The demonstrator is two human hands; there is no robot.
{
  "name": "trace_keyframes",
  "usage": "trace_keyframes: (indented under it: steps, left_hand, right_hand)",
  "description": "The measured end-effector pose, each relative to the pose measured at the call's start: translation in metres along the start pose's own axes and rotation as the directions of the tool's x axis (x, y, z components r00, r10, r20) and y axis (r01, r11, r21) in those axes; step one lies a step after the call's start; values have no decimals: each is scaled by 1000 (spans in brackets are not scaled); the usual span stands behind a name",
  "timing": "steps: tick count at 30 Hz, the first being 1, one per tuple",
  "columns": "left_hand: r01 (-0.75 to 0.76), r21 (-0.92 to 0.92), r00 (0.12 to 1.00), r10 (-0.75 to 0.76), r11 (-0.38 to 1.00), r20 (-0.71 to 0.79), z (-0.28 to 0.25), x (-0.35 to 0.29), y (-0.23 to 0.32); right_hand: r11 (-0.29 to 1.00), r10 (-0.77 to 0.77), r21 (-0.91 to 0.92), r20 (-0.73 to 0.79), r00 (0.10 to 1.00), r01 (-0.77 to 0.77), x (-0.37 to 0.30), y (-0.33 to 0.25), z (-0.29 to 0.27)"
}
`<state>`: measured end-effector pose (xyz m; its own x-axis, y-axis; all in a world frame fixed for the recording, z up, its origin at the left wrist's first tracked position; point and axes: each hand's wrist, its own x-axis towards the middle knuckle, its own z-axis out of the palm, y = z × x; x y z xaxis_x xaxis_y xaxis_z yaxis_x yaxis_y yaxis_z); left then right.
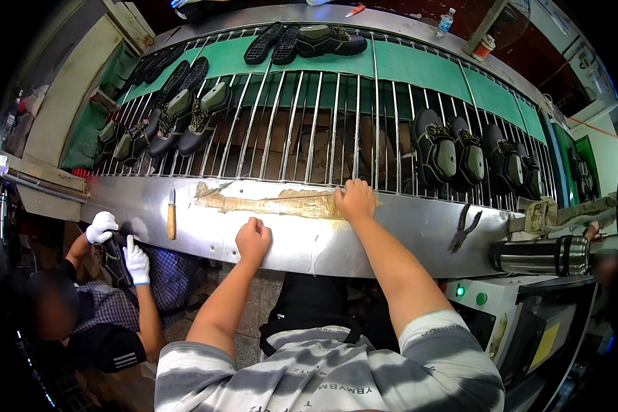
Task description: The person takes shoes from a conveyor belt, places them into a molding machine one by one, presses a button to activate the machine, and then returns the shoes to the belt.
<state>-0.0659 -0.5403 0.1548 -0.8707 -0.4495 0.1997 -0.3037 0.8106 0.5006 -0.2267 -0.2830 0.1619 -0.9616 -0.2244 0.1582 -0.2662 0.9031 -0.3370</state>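
Head view | left hand [254, 239] clenched | right hand [356, 200] on bench [412, 237], grip unclear | steel flask [534, 256], contents hidden

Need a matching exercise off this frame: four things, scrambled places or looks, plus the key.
Things:
1. bare right hand
2. knife
3. pliers
4. flask

Places or looks:
A. silver with black bands, lying on its side
B. at the right part of the brown tape
C. yellowish handle, near the tape's left end
D. dark, on the metal ledge, between the right hand and the flask

Pairs: 1-B, 2-C, 3-D, 4-A
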Motion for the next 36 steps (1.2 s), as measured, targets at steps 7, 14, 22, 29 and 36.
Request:
trace_keyframes:
  steps: [7, 14, 22, 29, 36]
  left_hand:
    - [291, -295, 957, -281, 910, 78, 3, 23, 11]
    - [-55, -678, 998, 45, 733, -33, 67, 235, 88]
    - [-2, -554, 1000, 6, 833, 6, 147, 472, 149]
    - [-86, -415, 996, 81, 906, -29, 162, 532, 196]
    - [-106, -422, 990, 56, 900, -129, 208, 580, 206]
  right_hand:
    - [999, -20, 25, -33, 999, 21, 5, 0, 5]
    - [997, -22, 69, -37, 999, 24, 11, -2, 0]
    - [993, 1, 117, -51, 999, 5, 14, 9, 25]
    - [981, -73, 170, -112, 991, 92, 9, 12, 30]
    - [986, -7, 169, 128, 992, -15, 25, -9, -9]
